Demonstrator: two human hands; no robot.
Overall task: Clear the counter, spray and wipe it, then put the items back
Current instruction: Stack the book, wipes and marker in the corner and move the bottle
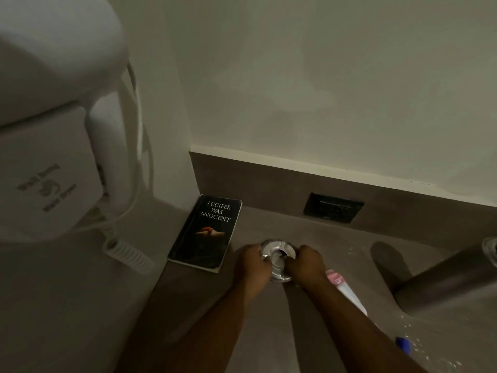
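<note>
A shiny round metal ring-shaped object sits on the brown counter. My left hand grips its left side and my right hand grips its right side. A black paperback book lies flat at the counter's back left corner, just left of my left hand. A white and pink tube lies right of my right forearm, partly hidden by it. Something small and blue shows beside my right arm lower down.
A white wall-mounted hair dryer with a coiled cord hangs close on the left. A black socket is set in the backsplash. A dark metal tap juts in from the right. Water droplets dot the counter near it.
</note>
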